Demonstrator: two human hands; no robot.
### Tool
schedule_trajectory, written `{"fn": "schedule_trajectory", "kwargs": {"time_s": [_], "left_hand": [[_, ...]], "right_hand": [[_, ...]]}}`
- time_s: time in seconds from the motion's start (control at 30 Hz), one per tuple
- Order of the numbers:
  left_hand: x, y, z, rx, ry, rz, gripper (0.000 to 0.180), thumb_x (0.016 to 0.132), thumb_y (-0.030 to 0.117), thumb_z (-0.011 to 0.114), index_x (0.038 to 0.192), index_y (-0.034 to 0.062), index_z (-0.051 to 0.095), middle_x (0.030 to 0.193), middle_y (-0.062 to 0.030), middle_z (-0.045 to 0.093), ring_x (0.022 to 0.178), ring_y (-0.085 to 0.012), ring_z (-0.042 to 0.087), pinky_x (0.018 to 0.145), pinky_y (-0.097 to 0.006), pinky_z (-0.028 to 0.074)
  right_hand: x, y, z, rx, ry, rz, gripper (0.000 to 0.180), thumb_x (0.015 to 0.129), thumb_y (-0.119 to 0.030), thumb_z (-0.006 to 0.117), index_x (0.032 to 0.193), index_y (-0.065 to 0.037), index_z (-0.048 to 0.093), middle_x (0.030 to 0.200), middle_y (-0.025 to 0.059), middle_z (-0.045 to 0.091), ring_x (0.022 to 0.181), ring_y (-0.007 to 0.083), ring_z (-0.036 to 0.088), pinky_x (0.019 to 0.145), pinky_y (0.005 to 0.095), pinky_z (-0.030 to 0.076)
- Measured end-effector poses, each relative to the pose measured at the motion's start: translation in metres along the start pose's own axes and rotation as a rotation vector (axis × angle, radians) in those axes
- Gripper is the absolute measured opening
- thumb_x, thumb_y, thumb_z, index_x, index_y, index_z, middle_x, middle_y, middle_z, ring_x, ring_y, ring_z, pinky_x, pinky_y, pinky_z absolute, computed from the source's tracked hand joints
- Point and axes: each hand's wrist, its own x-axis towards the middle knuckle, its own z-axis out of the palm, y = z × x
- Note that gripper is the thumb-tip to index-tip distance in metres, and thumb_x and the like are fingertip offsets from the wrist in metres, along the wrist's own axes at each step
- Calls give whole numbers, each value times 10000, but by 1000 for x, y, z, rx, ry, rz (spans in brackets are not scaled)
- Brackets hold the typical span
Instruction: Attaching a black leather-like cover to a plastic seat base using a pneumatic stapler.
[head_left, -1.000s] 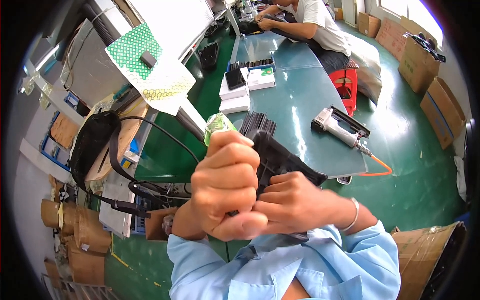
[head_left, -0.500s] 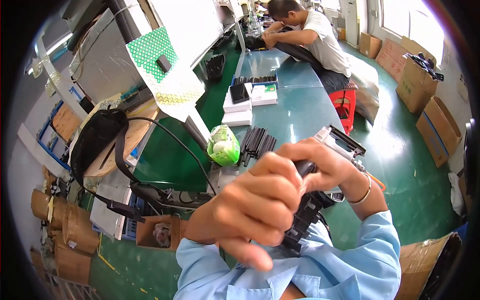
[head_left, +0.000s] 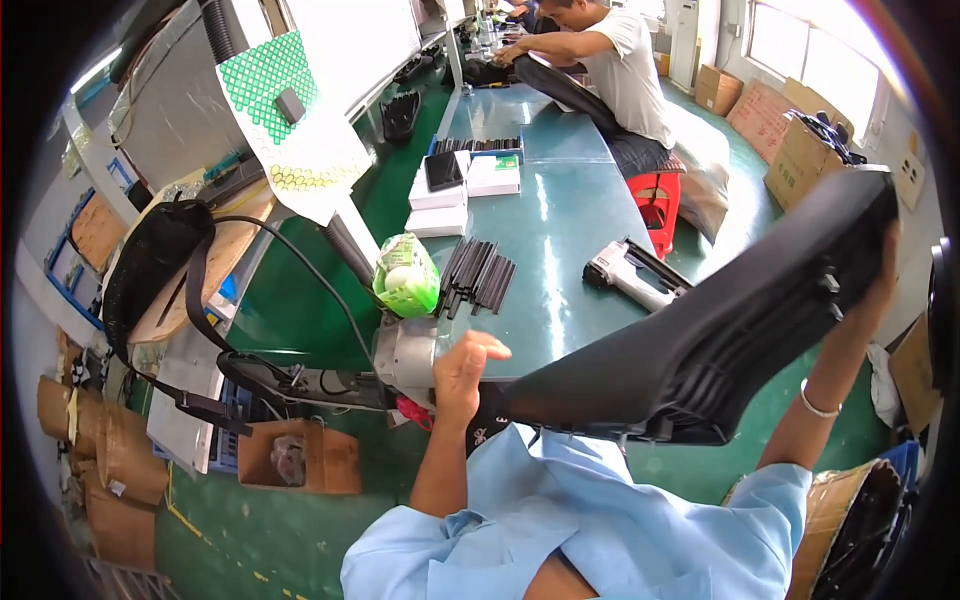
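A long black moulded seat (head_left: 660,340), like a motorbike seat, is held slantwise in front of my chest. Its raised end points to the upper right, and ribs and small lugs show along its underside. My right hand (head_left: 887,262) grips that raised end; most of its fingers are hidden behind the seat. Just beyond the lower left end, my left hand (head_left: 464,375) is up with loosely curled fingers, holding nothing and apart from the seat. A silver and black staple gun (head_left: 635,275) lies on the green table (head_left: 555,230), beyond the seat.
Black strips (head_left: 477,277) lie in a pile beside a green plastic packet (head_left: 407,276). White boxes (head_left: 437,205) carry a black phone (head_left: 443,171). A co-worker (head_left: 625,80) sits at the far table side on a red stool (head_left: 655,212). Cartons (head_left: 300,458) stand on the floor.
My hands were close together over the black seat. Now the seat is swung out broadside to the right, my left hand has come off it, and the whole view has shifted slightly.
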Motion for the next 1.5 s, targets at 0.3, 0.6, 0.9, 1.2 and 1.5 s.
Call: {"fn": "schedule_trajectory", "kwargs": {"time_s": [0.3, 0.6, 0.9, 1.2, 1.5], "left_hand": [[-105, -52, -6, -658, -66, -696, 937, 813, 514, 637, 1478, 114, 112, 1478, -75, 257, 1377, -224, 244, 1114, -389, 219], [-160, -30, -89, -697, 606, -818, 641, 901, 524, 490, 1329, 48, 446, 1295, -126, 531, 1158, -298, 532, 1005, -448, 421], [-166, 43, -197, -303, 861, -728, 479, 932, 377, 520, 1237, 7, 529, 1188, -135, 603, 1051, -292, 600, 926, -405, 487], [-132, 50, -189, -417, 812, -832, 527, 925, 365, 526, 1294, -7, 468, 1279, -153, 538, 1139, -295, 548, 988, -423, 437], [-132, 44, -232, -353, 810, -855, 476, 934, 327, 517, 1276, -2, 481, 1244, -153, 558, 1087, -300, 579, 950, -427, 475]], "right_hand": [[-37, 55, -69, -118, 388, 29, 424, 909, -326, 592, 1147, 24, 569, 1086, 127, 643, 889, 230, 657, 819, 355, 538], [-89, 214, -53, -287, 452, 284, 261, 963, -324, 510, 1019, -70, 528, 932, 16, 541, 837, 125, 551, 763, 289, 498], [-103, 255, 17, -933, -432, 731, 383, 945, -371, 496, 853, -1, 538, 704, 65, 541, 632, 141, 586, 456, 282, 502], [-47, 284, -30, -1734, -946, 171, 654, 803, -438, 652, 1315, -116, 402, 969, 162, 596, 916, 356, 579, 785, 437, 459], [-40, 243, -10, -1375, -688, 626, 494, 901, -378, 561, 1234, -33, 441, 874, 171, 627, 762, 300, 629, 686, 387, 480]]}}
